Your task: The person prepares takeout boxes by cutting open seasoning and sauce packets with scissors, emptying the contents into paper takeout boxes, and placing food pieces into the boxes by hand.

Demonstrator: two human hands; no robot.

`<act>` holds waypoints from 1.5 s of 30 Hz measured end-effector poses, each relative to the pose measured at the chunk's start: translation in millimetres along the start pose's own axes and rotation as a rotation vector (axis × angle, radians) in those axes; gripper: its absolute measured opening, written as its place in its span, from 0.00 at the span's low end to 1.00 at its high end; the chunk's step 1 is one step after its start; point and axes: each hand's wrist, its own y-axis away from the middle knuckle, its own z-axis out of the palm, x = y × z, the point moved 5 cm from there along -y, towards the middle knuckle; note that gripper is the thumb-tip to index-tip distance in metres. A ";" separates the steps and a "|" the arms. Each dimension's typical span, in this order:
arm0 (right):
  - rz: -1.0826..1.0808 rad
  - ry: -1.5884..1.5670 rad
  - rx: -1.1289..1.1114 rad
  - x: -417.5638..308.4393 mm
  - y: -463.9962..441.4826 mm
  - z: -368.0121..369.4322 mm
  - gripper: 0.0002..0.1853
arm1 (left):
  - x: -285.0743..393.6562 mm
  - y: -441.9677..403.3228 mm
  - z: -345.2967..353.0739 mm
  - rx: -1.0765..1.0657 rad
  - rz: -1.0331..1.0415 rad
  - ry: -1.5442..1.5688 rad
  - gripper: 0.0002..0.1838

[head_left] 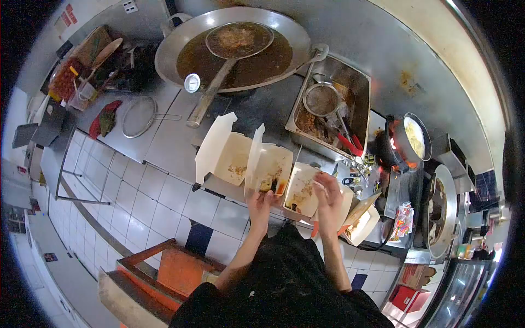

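Head view: your left hand [259,212] pinched the near edge of one paper box [280,154]; your right hand [328,195], half open and visibly gripping nothing, hung over the next box [300,187], just rightward. The card probably was light, bendable and slightly greasy, best held low by its walls. No brand or writing was readable.

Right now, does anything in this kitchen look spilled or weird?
Yes, a brownish-yellow stain marks the steel wall, like an old splash on otherwise mostly plain metal. Flames also show beside the frying pan. They look startling, but are probably just the burner cooking.
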 end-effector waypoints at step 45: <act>0.208 -0.189 0.464 180.9 74.4 -420.3 0.16 | 138.5 8.1 96.7 0.075 0.683 -1.162 0.08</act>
